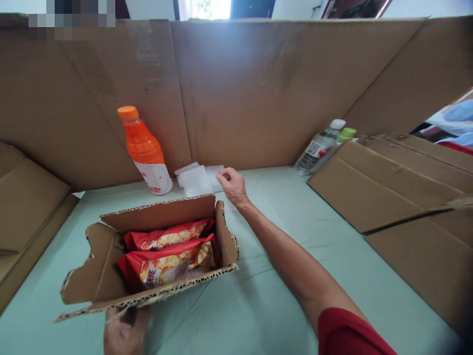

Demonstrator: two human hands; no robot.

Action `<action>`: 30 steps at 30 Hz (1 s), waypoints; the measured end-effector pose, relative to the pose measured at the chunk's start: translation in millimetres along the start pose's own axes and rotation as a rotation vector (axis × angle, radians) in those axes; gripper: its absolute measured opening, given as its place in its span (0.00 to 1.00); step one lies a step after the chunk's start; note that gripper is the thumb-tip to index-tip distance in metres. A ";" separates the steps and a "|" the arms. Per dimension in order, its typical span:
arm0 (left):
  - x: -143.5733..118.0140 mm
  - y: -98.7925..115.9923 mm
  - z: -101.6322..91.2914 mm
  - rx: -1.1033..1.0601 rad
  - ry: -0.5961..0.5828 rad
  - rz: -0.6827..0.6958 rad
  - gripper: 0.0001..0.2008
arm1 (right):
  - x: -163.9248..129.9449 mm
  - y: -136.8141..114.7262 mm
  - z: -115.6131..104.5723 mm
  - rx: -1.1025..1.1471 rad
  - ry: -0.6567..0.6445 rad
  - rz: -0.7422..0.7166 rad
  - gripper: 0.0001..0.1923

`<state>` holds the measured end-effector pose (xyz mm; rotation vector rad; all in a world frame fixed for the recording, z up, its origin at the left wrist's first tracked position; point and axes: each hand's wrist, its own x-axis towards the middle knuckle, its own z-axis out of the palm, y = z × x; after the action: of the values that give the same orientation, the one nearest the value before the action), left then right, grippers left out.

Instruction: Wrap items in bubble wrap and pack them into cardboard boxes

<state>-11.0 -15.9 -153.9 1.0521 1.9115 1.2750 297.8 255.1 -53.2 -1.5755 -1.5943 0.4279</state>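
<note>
A cardboard box (pixel 157 217) with rough-cut edges and an open top stands left of the middle. Inside it are two red snack bags, one at the front (pixel 177 264) and one behind it (pixel 173 236). My left hand (pixel 125 333) grips the box low on its near side, its fingertips partly hidden by the wall. Beyond the box, my right hand (pixel 232 185) is closed in a pinch at the right edge of some white and clear plastic packets (pixel 197 180). What its fingers hold, if anything, is hidden.
An orange drink bottle (pixel 148 153) stands behind the box. At the back right, a clear water bottle (pixel 318 148) is beside a green-capped one (pixel 346 134). Cardboard walls (pixel 277 93) enclose the pale green surface (pixel 273 305); folded flaps (pixel 402 182) lean in on the right.
</note>
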 end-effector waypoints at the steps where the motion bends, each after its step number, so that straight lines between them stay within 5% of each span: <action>1: 0.6 3.9 1.9 -0.018 -0.002 0.006 0.35 | -6.6 1.1 -12.0 -0.010 -0.008 0.004 0.12; 5: 3.8 19.0 8.6 -0.133 -0.038 0.078 0.34 | -31.6 0.4 -37.0 -0.114 -0.149 0.084 0.12; 11: 3.9 35.1 10.1 -0.177 -0.051 0.089 0.28 | -51.7 -22.5 7.8 -0.154 -0.220 0.205 0.05; 14: 1.0 41.4 8.6 -0.188 -0.067 0.111 0.28 | -53.8 -24.7 4.1 -0.062 -0.192 0.240 0.05; 18: -0.6 43.5 6.3 -0.187 -0.071 0.113 0.26 | -71.7 -5.3 -54.3 0.122 -0.127 0.258 0.05; 24: 3.6 48.2 6.8 -0.183 -0.017 0.144 0.34 | -146.3 9.8 -154.1 0.366 -0.108 0.293 0.15; 30: -47.3 59.8 -15.0 -0.004 0.169 0.331 0.46 | -223.6 -6.8 -183.5 0.797 -0.036 0.449 0.19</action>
<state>17.3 -50.2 -90.2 1.3373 1.9095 1.5928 399.5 -12.3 -9.7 -1.2624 -0.8820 1.1710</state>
